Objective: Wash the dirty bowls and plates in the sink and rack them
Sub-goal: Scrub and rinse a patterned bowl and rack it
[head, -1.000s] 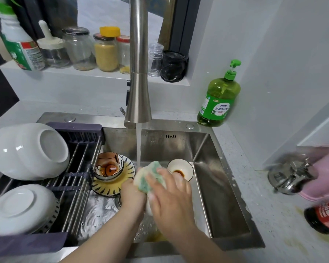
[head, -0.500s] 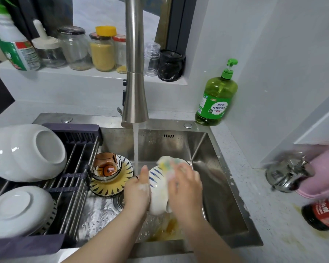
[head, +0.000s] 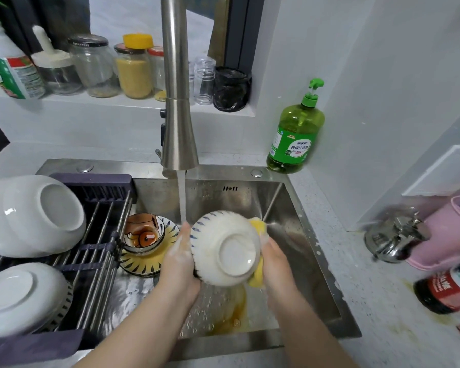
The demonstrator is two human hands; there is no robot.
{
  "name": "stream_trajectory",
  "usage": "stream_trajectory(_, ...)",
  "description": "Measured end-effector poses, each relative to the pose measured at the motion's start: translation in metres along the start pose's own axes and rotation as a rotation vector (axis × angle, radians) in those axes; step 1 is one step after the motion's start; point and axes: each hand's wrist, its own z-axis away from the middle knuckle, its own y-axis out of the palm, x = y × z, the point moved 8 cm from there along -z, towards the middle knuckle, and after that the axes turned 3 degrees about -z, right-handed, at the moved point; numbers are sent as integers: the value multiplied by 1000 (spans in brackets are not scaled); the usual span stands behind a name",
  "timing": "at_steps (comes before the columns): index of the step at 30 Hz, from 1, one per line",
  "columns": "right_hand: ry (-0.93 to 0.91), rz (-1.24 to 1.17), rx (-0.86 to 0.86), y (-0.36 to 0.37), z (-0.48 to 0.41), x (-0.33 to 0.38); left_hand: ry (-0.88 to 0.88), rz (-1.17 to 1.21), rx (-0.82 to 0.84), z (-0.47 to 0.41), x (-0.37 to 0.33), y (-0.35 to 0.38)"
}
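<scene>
The bowl (head: 225,251) is held above the sink (head: 290,248), tipped with its foot ring toward the camera, just right of the running water (head: 181,197). It is gripped at its left wall by the soapy left hand (head: 178,257), while a yellow sponge (head: 258,278) is clasped by the right hand (head: 275,264) and pressed to the right wall. The glazed ceramic, stiff and breakable, is judged slick under suds; a hold at rim and foot ring, not the smooth belly, is advised.
</scene>
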Motion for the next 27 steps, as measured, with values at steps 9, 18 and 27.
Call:
stream_trajectory(9,-62,-388,-74,-2,6,-6,-52,40,96,21,-4,25)
stream_trajectory(18,-34,-321,-213,-17,0,-6,-140,9,393,20,-3,33)
stream_trajectory(27,-1092,682,-450,36,70,28,-24,60,288,23,-3,32)
